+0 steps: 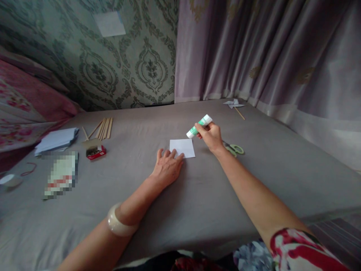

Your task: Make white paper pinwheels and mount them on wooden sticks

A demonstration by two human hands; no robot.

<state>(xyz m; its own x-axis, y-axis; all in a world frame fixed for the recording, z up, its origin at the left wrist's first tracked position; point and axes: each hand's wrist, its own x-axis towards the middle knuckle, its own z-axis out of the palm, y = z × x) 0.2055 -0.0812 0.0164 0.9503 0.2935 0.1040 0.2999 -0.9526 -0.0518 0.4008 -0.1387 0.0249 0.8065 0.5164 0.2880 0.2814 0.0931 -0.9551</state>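
A white sheet of paper (184, 146) lies flat on the grey cloth in front of me. My left hand (168, 165) rests on its near left part, fingers spread and pressing down. Above the sheet's far right corner, my right hand (210, 136) grips a green and white glue stick (199, 126), tilted with its white end pointing down to the left. Whether that end touches the paper, I cannot tell. Green-handled scissors (236, 148) lie just right of my right wrist, their blades partly hidden by it.
At the left are a stack of paper (56, 141), several wooden sticks (105, 128), an open red box (96, 152), a blurred packet (62, 175) and a white roll (10, 180). A paper pinwheel (234, 104) lies at the back right, near the curtain (214, 49).
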